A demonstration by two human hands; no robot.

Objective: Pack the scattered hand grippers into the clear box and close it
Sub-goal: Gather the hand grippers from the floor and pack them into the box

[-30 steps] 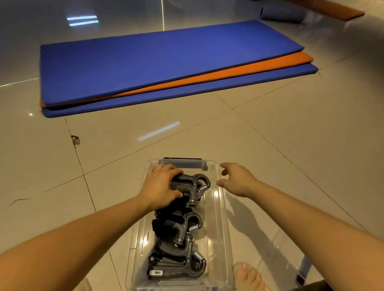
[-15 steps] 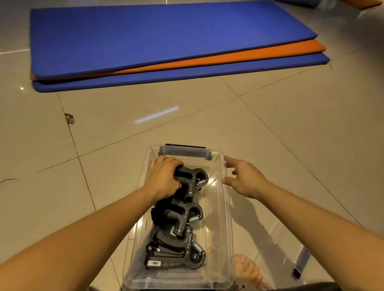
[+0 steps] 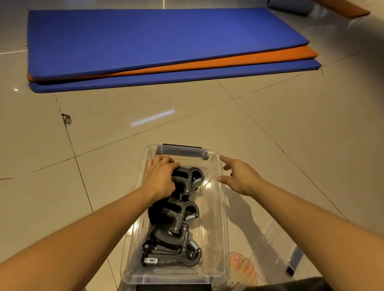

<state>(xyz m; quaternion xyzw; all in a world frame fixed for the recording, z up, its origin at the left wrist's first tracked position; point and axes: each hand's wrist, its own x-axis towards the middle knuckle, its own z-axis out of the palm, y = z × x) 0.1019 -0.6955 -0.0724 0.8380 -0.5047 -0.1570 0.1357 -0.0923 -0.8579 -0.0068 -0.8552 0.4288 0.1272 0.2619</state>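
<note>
Down inside the far end of the clear plastic storage box [image 3: 220, 201], the left hand [image 3: 160, 180] is curled over the farthest dark grey spring-loaded hand gripper [image 3: 188, 179], fingers wrapped around its handle side, so it's basically clamped on that one while it sits in the box. Two more dark grey hand grippers [image 3: 180, 235] are lined up behind it toward the near end of the box, all three running in a row along the box's long axis, which points straight away from the person. The right hand [image 3: 239, 176] is just outside the box's right rim, fingers spread apart and holding nothing, index finger pointing at the far right corner. What looks like the clear box lid [image 3: 272, 245] is lying flat on the tiled floor [image 3: 297, 139] right beside the box on its right side, near a bare foot [image 3: 243, 269]. So my guess is the lid comes next, and the right hand is way closer to it, it just has to drop back toward the near end. No loose grippers visible on the floor around the box, and beyond its far end there's only the stack of blue and orange exercise mats [image 3: 158, 35].
</note>
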